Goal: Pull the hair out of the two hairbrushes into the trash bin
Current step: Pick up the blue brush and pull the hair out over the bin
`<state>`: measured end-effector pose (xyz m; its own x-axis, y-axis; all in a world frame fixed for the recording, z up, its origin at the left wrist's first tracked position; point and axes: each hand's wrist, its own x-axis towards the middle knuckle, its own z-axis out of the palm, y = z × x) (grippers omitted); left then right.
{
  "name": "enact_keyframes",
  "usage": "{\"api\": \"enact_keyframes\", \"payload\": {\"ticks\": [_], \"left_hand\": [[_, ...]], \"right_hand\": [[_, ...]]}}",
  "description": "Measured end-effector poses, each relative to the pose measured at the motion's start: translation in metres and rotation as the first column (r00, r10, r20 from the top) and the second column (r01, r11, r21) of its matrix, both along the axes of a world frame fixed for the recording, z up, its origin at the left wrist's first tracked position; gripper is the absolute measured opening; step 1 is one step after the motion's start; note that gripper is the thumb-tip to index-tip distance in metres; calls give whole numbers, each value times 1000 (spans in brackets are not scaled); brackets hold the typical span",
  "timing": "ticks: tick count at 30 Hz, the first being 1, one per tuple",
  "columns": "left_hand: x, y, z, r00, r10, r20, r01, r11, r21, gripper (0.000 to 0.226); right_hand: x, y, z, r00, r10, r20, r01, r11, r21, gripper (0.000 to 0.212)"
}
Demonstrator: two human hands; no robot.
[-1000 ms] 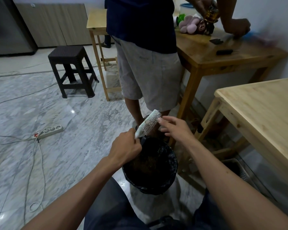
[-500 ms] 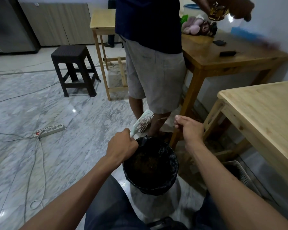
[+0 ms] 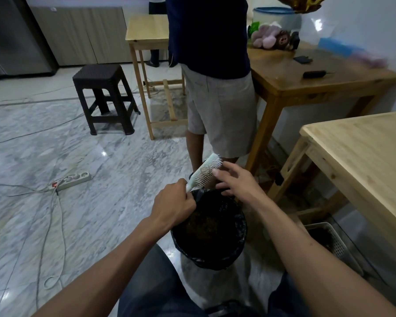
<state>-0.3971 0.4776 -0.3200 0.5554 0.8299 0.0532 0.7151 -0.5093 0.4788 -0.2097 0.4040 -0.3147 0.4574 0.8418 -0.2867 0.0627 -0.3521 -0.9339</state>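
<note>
We hold a pale hairbrush (image 3: 205,172) over the far rim of the trash bin (image 3: 209,229), which stands on the marble floor (image 3: 55,156) between our knees. Our left hand (image 3: 173,205) grips the brush handle, fingers curled tightly round it, so the head tilts up and away toward 1 o'clock with the white bristles facing right. Our right hand (image 3: 234,181) sits at the brush's 3 o'clock; its fingers (image 3: 216,172) are spread loosely and fairly straight, one fingertip touching the bristles. We cannot tell whether any hair is caught between them. The bin is lined with a black bag and shows dark brownish matter inside. Only this one brush is in sight.

At 12 o'clock from the bin, another person (image 3: 215,76) in a dark top and light shorts stands close, against a darker wooden counter (image 3: 306,88). That counter carries a pink plush toy (image 3: 269,38), a clear tub with a blue lid (image 3: 276,16) and two small dark objects. A lighter counter (image 3: 364,156) fills the 3 o'clock side, with a white perforated basket (image 3: 334,241) on the floor beneath it. At 10 o'clock sits a dark stool (image 3: 104,97), and at 9 o'clock a white power strip (image 3: 72,179) lies among loose cables. A small wooden side table (image 3: 146,30) stands behind the stool's right.
</note>
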Motion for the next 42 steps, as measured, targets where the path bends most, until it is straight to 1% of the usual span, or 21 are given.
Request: {"api": "enact_keyframes", "payload": {"ticks": [2, 4, 5, 6, 10, 13, 15, 16, 17, 19, 21, 23, 25, 26, 29, 33, 38, 40, 42], "left_hand": [[-1, -1, 0, 1000, -9, 6, 9, 1000, -6, 10], [-2, 1, 1, 1000, 5, 9, -5, 1000, -19, 9], [-3, 2, 2, 1000, 22, 6, -21, 999, -24, 9], [-4, 3, 2, 999, 37, 1, -37, 999, -28, 9], [-5, 6, 2, 998, 65, -15, -66, 997, -27, 8], [-2, 5, 2, 998, 62, -10, -63, 998, -17, 9], [0, 4, 2, 999, 49, -8, -50, 999, -7, 9], [1, 3, 2, 999, 40, -7, -40, 999, -2, 9], [1, 3, 1, 999, 31, -7, -31, 999, 4, 9], [2, 2, 0, 1000, 18, -8, -18, 1000, 16, 8], [4, 1, -1, 1000, 1, -8, -1, 1000, 27, 9], [6, -1, -3, 1000, -15, -2, 15, 999, 29, 10], [7, -2, -5, 1000, -17, 5, 17, 1000, 24, 11], [6, -2, -5, 1000, -11, 7, 11, 1000, 22, 11], [2, 0, -4, 1000, 0, -12, 0, 1000, 28, 10], [3, -2, -2, 999, 2, -44, 0, 999, 51, 6], [3, 6, 0, 989, 139, -42, -138, 990, 23, 7], [-2, 11, -1, 986, 162, -47, -161, 987, 24, 9], [-5, 12, -1, 987, 159, -39, -158, 987, 26, 9]], "right_hand": [[-1, 3, -2, 999, -31, -27, 32, 999, 26, 49], [0, 2, -2, 990, -135, -52, 136, 990, 35, 18], [2, 0, -3, 983, -178, -53, 179, 983, 28, 9], [4, -2, -4, 977, -209, -38, 210, 978, 17, 7], [13, -13, -10, 962, -270, 34, 272, 960, -67, 8], [12, -17, -15, 984, -165, 74, 175, 970, -171, 15], [12, -16, -16, 988, -47, 149, 81, 971, -227, 23], [10, -14, -15, 985, -8, 170, 47, 973, -225, 29], [8, -12, -13, 986, -5, 168, 38, 981, -191, 34], [3, -8, -6, 993, -51, 106, 61, 994, -87, 36], [0, -4, 1, 998, -33, 44, 35, 999, -40, 35], [-4, -1, 4, 1000, 19, 13, -19, 999, -40, 32], [-8, 3, 3, 999, -22, -26, 21, 1000, -19, 24], [-8, 4, 2, 998, -53, -15, 53, 999, -13, 21], [-6, 1, -5, 993, -117, 25, 117, 993, -28, 21], [1, -3, -12, 986, -154, 59, 158, 985, -69, 23], [6, -11, -7, 968, -239, 79, 244, 968, -60, 23], [11, -15, -7, 974, -211, 81, 218, 971, -94, 20], [13, -17, -9, 990, -57, 126, 79, 980, -182, 17]]}}
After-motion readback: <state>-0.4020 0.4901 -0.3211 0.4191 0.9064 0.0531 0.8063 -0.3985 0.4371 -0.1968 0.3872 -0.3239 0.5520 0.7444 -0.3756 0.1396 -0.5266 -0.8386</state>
